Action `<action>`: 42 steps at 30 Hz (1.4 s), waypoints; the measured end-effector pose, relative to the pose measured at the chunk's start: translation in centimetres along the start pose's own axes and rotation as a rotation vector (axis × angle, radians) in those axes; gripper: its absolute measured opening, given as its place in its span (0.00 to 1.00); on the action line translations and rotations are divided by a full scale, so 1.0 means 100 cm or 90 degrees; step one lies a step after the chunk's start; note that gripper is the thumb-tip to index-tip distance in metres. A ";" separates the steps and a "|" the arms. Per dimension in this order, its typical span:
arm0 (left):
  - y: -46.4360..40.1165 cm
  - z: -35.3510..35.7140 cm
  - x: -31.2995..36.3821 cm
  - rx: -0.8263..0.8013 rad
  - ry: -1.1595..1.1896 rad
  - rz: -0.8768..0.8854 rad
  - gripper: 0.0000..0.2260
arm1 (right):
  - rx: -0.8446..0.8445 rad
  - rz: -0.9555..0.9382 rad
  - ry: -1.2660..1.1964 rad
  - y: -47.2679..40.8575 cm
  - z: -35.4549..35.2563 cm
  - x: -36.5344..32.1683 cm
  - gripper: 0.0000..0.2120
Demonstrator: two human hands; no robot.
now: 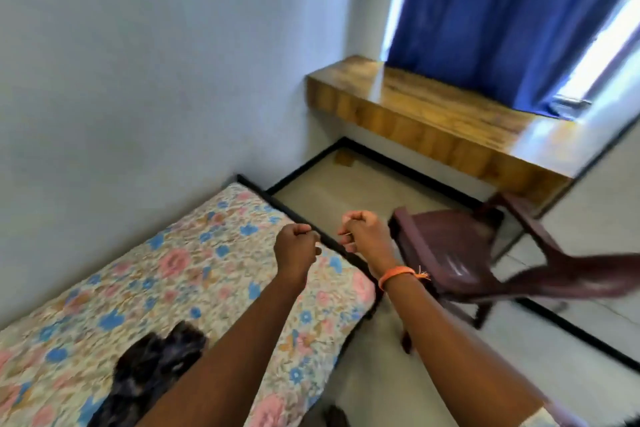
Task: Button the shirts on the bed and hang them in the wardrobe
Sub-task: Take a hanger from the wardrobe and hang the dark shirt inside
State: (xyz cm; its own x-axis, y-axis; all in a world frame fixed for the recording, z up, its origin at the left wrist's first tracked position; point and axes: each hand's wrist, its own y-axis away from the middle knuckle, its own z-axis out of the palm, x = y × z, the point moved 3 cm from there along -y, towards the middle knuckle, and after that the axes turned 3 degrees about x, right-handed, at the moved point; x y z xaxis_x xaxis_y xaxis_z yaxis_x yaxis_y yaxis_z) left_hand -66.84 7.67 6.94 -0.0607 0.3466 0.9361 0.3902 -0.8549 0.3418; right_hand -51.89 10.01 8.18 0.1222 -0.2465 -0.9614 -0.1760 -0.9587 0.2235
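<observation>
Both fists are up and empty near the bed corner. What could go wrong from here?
Left hand and right hand hold nothing, while the dark garment lies behind them, so reaching may be blind. The chair stands close beside the bed, a likely snag. No wardrobe shows.

Below our left hand (296, 253), a dark garment (149, 371) on the bed (194, 274) is blurred, part hidden by the forearm and cut by the bottom edge; we cannot tell its buttons. Right of our right hand (363, 234), the chair (485, 253) smears, its back running off the edge.
</observation>
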 end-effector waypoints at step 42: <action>0.291 0.959 0.113 -0.557 -0.028 0.192 0.05 | 0.718 -0.081 -0.097 -0.165 -0.939 -0.015 0.04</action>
State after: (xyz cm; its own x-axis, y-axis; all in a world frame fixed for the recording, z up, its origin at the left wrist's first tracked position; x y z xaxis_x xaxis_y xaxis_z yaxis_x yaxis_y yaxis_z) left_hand 31.95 23.77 19.48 -0.0271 0.0616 0.9977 -0.4502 -0.8919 0.0428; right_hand 42.56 12.87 20.98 0.0956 -0.0636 -0.9934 -0.9564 -0.2826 -0.0740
